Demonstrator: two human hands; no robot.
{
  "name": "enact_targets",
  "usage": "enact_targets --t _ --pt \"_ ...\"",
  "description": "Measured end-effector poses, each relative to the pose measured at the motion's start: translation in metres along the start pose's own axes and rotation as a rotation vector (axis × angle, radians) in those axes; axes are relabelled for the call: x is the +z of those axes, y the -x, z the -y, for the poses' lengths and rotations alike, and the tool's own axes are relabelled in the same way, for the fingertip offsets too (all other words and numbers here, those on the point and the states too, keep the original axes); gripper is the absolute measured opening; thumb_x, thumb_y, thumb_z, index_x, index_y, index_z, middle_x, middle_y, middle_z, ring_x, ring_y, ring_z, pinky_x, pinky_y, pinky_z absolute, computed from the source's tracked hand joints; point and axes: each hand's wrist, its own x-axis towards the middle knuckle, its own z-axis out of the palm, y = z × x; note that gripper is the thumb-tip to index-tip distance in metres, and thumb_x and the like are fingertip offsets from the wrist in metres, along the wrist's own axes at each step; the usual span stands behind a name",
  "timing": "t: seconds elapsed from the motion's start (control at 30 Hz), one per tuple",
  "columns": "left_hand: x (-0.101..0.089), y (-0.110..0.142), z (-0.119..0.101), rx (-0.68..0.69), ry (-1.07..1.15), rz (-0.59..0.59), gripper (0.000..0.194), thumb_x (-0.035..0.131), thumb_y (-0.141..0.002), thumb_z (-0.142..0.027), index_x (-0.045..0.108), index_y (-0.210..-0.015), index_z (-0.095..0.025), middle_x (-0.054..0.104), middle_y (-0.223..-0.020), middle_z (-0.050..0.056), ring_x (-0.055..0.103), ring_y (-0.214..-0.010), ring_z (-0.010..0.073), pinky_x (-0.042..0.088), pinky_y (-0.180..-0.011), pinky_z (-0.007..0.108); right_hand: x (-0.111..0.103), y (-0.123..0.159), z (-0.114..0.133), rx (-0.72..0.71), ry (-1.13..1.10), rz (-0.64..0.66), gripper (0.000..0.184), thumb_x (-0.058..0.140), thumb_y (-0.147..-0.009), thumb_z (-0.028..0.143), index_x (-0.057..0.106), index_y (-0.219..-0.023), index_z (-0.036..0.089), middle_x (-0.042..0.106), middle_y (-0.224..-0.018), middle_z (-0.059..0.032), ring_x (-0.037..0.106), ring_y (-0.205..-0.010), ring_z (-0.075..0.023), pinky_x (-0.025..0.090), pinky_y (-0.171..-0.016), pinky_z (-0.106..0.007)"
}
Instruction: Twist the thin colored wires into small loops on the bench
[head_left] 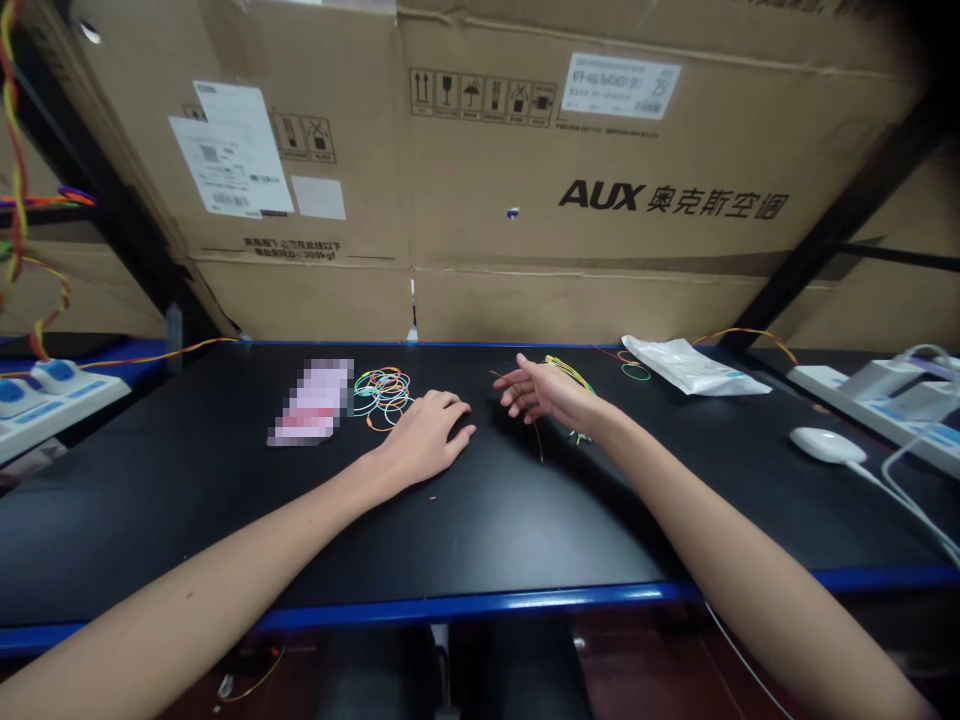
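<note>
My left hand (426, 438) lies palm down on the black table (480, 520), fingers flat and slightly spread, holding nothing. Just left of it sits a heap of thin coloured wire loops (382, 392). My right hand (544, 392) hovers a little above the table with its fingers spread and loosely curled, empty. A bundle of yellow and green wires (568, 372) lies behind that hand, and a thin reddish wire (537, 436) lies on the table under it.
A blurred pink card (313, 402) lies left of the loops. A white plastic bag (694, 365) and small wire loops (634, 368) sit at the back right. A white charger (827, 445), cables and power strips (885, 400) line the right; another strip (45, 390) left. Cardboard boxes (525, 170) wall the back.
</note>
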Motion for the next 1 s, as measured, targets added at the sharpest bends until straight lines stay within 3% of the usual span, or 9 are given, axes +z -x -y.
enact_targets --t 0.13,0.23,0.37,0.47,0.57,0.67,0.73,0.83,1.0 --pt "0.001 0.001 0.001 0.008 0.010 -0.005 0.028 0.047 -0.091 -0.033 0.062 -0.107 -0.015 0.062 -0.109 0.010 0.055 -0.104 0.0240 0.045 -0.092 0.041 -0.007 -0.003 -0.003 -0.053 0.257 -0.027 0.024 0.049 -0.090 0.025 0.059 -0.107 0.011 0.069 -0.086 -0.0097 0.062 -0.067 -0.0130 0.048 -0.052 -0.021" --pt "0.001 0.001 0.001 0.008 0.019 -0.008 0.028 0.047 -0.091 -0.033 0.062 -0.106 -0.015 0.062 -0.109 0.010 0.054 -0.105 0.0241 0.045 -0.092 0.042 -0.014 -0.006 -0.008 -0.107 0.540 -0.100 0.036 0.051 -0.084 0.013 0.052 -0.120 0.010 0.071 -0.090 -0.0100 0.064 -0.074 -0.0153 0.050 -0.059 -0.023" --pt "0.002 0.001 0.001 0.009 0.024 -0.006 0.029 0.047 -0.091 -0.033 0.062 -0.107 -0.015 0.061 -0.109 0.011 0.054 -0.106 0.0245 0.046 -0.092 0.042 -0.031 -0.007 -0.010 -0.193 1.075 -0.430 0.035 0.056 -0.083 0.023 0.056 -0.116 0.011 0.067 -0.104 -0.0157 0.060 -0.102 -0.0281 0.048 -0.083 -0.037" --pt "0.002 0.002 0.001 0.020 0.031 -0.008 0.029 0.046 -0.091 -0.033 0.061 -0.107 -0.015 0.061 -0.109 0.011 0.054 -0.106 0.0247 0.046 -0.091 0.043 -0.044 -0.007 -0.010 -0.268 1.271 -0.620 0.037 0.052 -0.085 0.029 0.057 -0.117 0.011 0.061 -0.116 -0.0190 0.052 -0.114 -0.0336 0.042 -0.092 -0.044" --pt "0.001 0.002 0.001 0.025 0.036 -0.007 0.029 0.046 -0.091 -0.033 0.061 -0.107 -0.014 0.061 -0.109 0.012 0.054 -0.106 0.0249 0.046 -0.091 0.043 -0.049 -0.010 -0.014 -0.327 1.282 -0.592 0.038 0.051 -0.085 0.033 0.058 -0.116 0.012 0.061 -0.115 -0.0172 0.050 -0.114 -0.0323 0.040 -0.095 -0.044" --pt "0.001 0.002 0.001 0.021 0.033 -0.007 0.028 0.046 -0.091 -0.033 0.061 -0.107 -0.016 0.061 -0.110 0.011 0.054 -0.107 0.0247 0.046 -0.092 0.043 -0.042 -0.016 -0.024 -0.341 1.314 -0.514 0.038 0.055 -0.082 0.036 0.060 -0.113 0.015 0.057 -0.119 -0.0164 0.046 -0.118 -0.0325 0.039 -0.097 -0.043" --pt "0.001 0.002 0.002 0.024 0.024 -0.005 0.028 0.046 -0.091 -0.033 0.061 -0.107 -0.016 0.061 -0.110 0.011 0.054 -0.107 0.0244 0.046 -0.093 0.043 -0.036 -0.020 -0.031 -0.334 1.348 -0.531 0.042 0.056 -0.082 0.037 0.057 -0.116 0.013 0.051 -0.127 -0.0186 0.040 -0.124 -0.0337 0.037 -0.099 -0.044" --pt "0.001 0.002 0.002 0.032 0.017 -0.002 0.029 0.045 -0.092 -0.033 0.061 -0.108 -0.015 0.060 -0.110 0.011 0.053 -0.107 0.0242 0.045 -0.093 0.042 -0.035 -0.023 -0.037 -0.280 1.375 -0.521 0.043 0.056 -0.082 0.034 0.054 -0.118 0.012 0.048 -0.130 -0.0205 0.037 -0.126 -0.0347 0.036 -0.101 -0.046" --pt "0.000 0.002 0.002 0.036 -0.001 0.016 0.031 0.044 -0.092 -0.034 0.060 -0.109 -0.014 0.060 -0.111 0.012 0.053 -0.107 0.0246 0.045 -0.092 0.042 -0.053 -0.020 -0.034 -0.151 1.378 -0.512 0.044 0.057 -0.082 0.031 0.052 -0.121 0.013 0.048 -0.130 -0.0202 0.037 -0.126 -0.0351 0.039 -0.098 -0.045"
